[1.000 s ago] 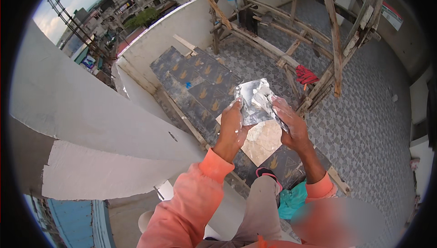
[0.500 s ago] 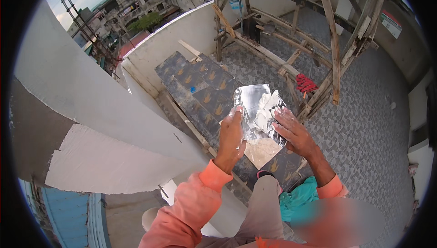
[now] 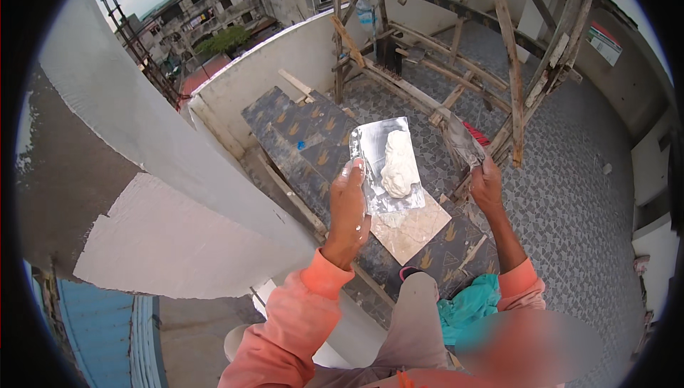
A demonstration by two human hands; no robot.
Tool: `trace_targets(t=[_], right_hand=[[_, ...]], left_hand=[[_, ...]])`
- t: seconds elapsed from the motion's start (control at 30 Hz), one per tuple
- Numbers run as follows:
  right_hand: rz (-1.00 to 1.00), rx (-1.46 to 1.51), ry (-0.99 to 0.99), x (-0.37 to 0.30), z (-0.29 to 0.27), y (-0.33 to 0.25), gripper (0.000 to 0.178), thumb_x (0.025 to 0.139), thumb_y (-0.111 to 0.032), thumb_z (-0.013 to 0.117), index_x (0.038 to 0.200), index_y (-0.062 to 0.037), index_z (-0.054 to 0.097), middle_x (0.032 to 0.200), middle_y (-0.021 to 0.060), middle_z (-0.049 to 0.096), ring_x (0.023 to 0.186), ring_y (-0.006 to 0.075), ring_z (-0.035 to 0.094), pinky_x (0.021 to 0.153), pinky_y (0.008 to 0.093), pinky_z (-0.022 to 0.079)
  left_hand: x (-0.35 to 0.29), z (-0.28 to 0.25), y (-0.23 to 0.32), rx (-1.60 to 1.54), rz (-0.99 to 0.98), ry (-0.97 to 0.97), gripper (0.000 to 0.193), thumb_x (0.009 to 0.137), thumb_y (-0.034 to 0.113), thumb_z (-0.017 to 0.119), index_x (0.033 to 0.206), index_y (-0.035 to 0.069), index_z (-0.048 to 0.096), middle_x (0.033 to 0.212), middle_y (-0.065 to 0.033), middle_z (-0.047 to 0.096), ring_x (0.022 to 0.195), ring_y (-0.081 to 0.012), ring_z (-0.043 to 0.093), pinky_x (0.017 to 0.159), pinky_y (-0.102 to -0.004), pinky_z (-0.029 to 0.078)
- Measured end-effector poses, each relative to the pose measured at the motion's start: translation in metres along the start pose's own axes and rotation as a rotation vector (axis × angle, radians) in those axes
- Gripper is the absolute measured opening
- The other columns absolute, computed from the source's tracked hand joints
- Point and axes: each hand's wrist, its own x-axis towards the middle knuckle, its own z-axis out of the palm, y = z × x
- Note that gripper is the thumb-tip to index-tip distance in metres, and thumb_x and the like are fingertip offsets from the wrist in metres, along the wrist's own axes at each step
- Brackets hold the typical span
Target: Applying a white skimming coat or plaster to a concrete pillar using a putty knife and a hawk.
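Observation:
My left hand [image 3: 349, 206] is closed on the left edge of a shiny flat metal plate [image 3: 372, 147], its rim smeared with white. A thick lump of white putty [image 3: 399, 167] lies along the plate's right half. Away to the right, my right hand [image 3: 486, 185] grips the lower end of a thin grey scraper blade [image 3: 462, 143], tilted and apart from the plate. The blade is partly smeared by motion. Beneath the plate, a beige square tile [image 3: 413, 235] lies on dark patterned boards [image 3: 296, 121].
On the left, a curved wall [image 3: 192, 195] carries a pale coated patch [image 3: 157, 245]. A wooden scaffold frame [image 3: 524, 103] stands at the far right, with a red striped cloth [image 3: 476, 133] on it. A teal cloth [image 3: 470, 306] lies beside my leg.
My right hand has lifted the scraper off the plate and swung it right. The putty now sits in one lump. My left hand and the plate have shifted slightly left.

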Motion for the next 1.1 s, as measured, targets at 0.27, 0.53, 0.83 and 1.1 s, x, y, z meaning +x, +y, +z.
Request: trace_targets(t=[0.27, 0.53, 0.83, 1.1], right_hand=[[0.704, 1.489, 0.232, 0.06, -0.005, -0.079, 0.028, 0.098, -0.003, 0.047, 0.125, 0.0044, 0.051, 0.121, 0.0074, 0.058, 0.11, 0.0148, 0.057, 0.101, 0.0306, 0.044], [0.929, 1.448, -0.197, 0.047, 0.033, -0.132, 0.026, 0.097, -0.001, 0.049, 0.122, 0.0047, 0.052, 0.115, 0.0093, 0.061, 0.104, 0.0179, 0.061, 0.095, 0.0331, 0.05], [0.939, 1.505, -0.334, 0.027, 0.08, -0.144, 0.027, 0.097, -0.001, 0.048, 0.122, 0.0065, 0.053, 0.114, 0.0091, 0.062, 0.101, 0.0168, 0.061, 0.093, 0.0295, 0.049], [0.784, 1.302, -0.315, 0.026, 0.074, -0.196, 0.03, 0.098, -0.004, 0.049, 0.127, 0.0032, 0.053, 0.115, 0.0052, 0.061, 0.1, 0.015, 0.06, 0.087, 0.0291, 0.048]], left_hand=[[-0.014, -0.055, -0.013, -0.039, -0.026, 0.097, 0.034, 0.103, 0.02, 0.043, 0.126, -0.004, 0.05, 0.115, -0.0102, 0.06, 0.104, -0.0193, 0.06, 0.092, -0.035, 0.049], [-0.049, -0.054, -0.001, -0.145, 0.027, 0.018, 0.033, 0.103, 0.022, 0.045, 0.124, -0.002, 0.05, 0.113, -0.0085, 0.061, 0.102, -0.0181, 0.061, 0.092, -0.0344, 0.049], [-0.108, -0.088, 0.046, -0.06, 0.05, 0.053, 0.032, 0.103, 0.022, 0.043, 0.125, -0.001, 0.051, 0.115, -0.0074, 0.061, 0.103, -0.016, 0.061, 0.09, -0.032, 0.05], [-0.167, -0.121, 0.131, -0.063, 0.202, 0.232, 0.03, 0.103, 0.018, 0.043, 0.12, -0.004, 0.053, 0.111, -0.0082, 0.062, 0.099, -0.0153, 0.061, 0.089, -0.031, 0.05]])
